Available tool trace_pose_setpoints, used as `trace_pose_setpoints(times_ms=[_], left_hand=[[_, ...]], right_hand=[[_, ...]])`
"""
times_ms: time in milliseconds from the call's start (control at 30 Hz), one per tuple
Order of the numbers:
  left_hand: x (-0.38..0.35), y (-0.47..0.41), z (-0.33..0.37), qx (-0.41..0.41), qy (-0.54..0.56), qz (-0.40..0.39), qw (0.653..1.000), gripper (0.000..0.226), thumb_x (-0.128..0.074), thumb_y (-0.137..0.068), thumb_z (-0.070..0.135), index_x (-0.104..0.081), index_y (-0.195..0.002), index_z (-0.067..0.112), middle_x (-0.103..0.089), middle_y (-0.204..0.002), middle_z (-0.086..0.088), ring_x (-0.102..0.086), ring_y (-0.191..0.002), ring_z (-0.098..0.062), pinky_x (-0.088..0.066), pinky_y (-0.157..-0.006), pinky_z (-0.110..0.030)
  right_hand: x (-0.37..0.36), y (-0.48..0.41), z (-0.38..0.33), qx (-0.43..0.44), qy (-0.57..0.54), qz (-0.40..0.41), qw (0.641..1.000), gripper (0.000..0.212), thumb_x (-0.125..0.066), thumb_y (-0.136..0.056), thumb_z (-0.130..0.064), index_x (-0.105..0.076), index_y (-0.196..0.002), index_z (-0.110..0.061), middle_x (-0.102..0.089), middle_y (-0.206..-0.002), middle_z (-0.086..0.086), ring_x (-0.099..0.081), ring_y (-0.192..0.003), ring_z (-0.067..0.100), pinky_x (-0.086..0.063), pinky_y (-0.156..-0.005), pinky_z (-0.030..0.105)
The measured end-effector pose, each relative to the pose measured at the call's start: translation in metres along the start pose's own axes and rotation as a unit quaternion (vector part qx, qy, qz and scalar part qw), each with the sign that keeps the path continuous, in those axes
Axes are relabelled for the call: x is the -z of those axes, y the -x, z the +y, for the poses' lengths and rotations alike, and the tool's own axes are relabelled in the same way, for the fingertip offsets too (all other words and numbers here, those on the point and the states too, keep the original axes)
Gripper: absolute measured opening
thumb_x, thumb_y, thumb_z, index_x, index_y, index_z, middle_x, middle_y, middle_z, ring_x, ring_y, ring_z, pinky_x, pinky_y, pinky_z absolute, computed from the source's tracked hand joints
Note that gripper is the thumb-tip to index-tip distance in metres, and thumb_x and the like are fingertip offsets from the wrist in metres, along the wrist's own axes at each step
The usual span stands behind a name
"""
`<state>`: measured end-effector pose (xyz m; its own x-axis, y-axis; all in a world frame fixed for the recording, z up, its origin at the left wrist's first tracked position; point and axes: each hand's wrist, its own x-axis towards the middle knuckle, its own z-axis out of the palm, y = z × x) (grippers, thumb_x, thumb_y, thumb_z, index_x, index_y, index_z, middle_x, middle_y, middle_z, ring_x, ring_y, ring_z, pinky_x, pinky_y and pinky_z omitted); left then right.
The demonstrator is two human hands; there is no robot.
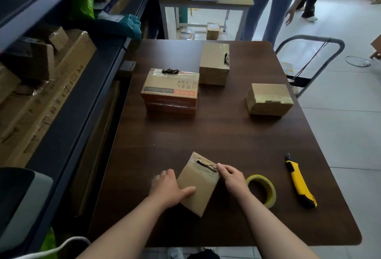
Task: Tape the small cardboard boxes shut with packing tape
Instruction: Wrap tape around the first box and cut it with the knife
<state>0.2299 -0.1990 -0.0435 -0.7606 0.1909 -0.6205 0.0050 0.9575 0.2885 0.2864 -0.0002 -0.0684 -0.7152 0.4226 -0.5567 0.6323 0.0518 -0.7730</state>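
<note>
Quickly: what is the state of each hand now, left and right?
Left hand: grips the small cardboard box at its left side.
Right hand: pinches the box at its top right corner.

Open across mid worktop [216, 135]; blocked at the back by printed box [170, 91], tall box [213, 62], low box [268, 99]; crowded in front by small cardboard box [198, 186], tape roll [271, 192], utility knife [300, 184].

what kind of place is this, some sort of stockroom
Probably a packing or stock room: dark metal shelving stacked with cardboard cartons, taped brown cardboard boxes on the dark wooden table, a yellowish roll of packing tape and a yellow utility knife.
</note>
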Motion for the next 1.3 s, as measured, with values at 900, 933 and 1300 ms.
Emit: trace_pose_setpoints(times_ms=[900,933,1300], left_hand=[[-0.011,-0.037,0.051,0.065,0.385,0.012,0.920,0.044,-0.064,-0.086,0.047,-0.061,-0.122,0.022,-0.066,-0.117,0.000,-0.061,-0.106,-0.021,-0.047,-0.094,-0.031],[-0.012,-0.037,0.051,0.068,0.358,0.026,0.931,0.046,-0.067,-0.084,0.048,-0.061,-0.122,0.023,-0.066,-0.116,0.001,-0.061,-0.107,-0.022,-0.046,-0.093,-0.030],[-0.016,-0.037,0.047,0.034,0.327,0.023,0.944,0.050,-0.060,-0.090,0.043,-0.049,-0.135,0.026,-0.060,-0.127,-0.001,-0.056,-0.116,-0.023,-0.043,-0.100,-0.033]], right_hand=[[-0.031,0.000,-0.006,-0.096,-0.187,-0.072,0.975,0.031,-0.054,-0.097,-0.037,-0.043,-0.121,-0.020,-0.059,-0.108,0.006,-0.060,-0.092,0.016,-0.049,-0.066,0.025],[-0.032,0.000,-0.005,-0.095,-0.188,-0.070,0.975,0.033,-0.055,-0.097,-0.035,-0.042,-0.123,-0.020,-0.059,-0.110,0.007,-0.061,-0.094,0.017,-0.051,-0.069,0.027],[-0.023,-0.006,0.002,-0.101,-0.167,-0.085,0.977,0.031,-0.048,-0.100,-0.038,-0.045,-0.127,-0.023,-0.058,-0.118,0.008,-0.059,-0.099,0.016,-0.048,-0.072,0.024]])
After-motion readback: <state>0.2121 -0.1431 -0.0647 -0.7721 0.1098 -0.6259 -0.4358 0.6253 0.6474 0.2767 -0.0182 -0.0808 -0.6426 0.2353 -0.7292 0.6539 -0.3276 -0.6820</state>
